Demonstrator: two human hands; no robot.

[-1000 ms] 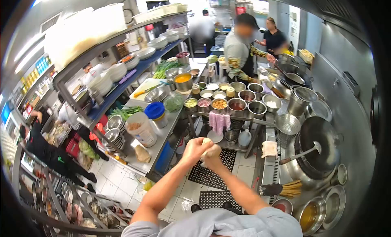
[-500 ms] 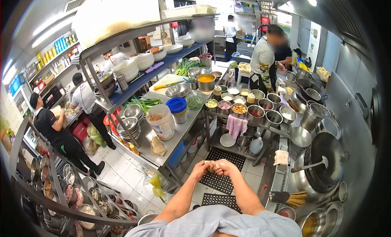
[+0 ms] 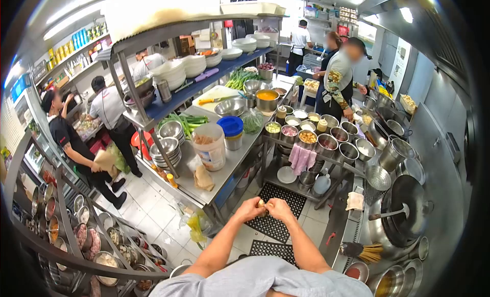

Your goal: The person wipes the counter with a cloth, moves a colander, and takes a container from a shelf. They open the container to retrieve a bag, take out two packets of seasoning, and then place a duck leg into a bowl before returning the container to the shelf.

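Note:
Low in the middle of the head view, my left hand (image 3: 249, 209) and my right hand (image 3: 278, 208) meet in front of my body, above a black perforated floor mat (image 3: 273, 228). Fingers of both hands are pinched round a small pale item (image 3: 262, 203), too small to name. The steel worktop with a white tub (image 3: 209, 154) and a brown cloth-like piece (image 3: 203, 178) lies beyond my left hand. To the right of my right hand is the stove edge with a folded pale cloth (image 3: 355, 200).
Ahead stands a rack of sauce and ingredient pots (image 3: 308, 138) with a pink towel (image 3: 302, 158). A wok (image 3: 408, 197) with a ladle and a bamboo brush (image 3: 370, 252) are at right. Metal shelves (image 3: 92, 266) curve along the left. Several people work further back.
My hands have parted slightly, showing the small pale item between them. At left, a person in black has raised an arm and holds a brown board-like item lower. The view has shifted a little.

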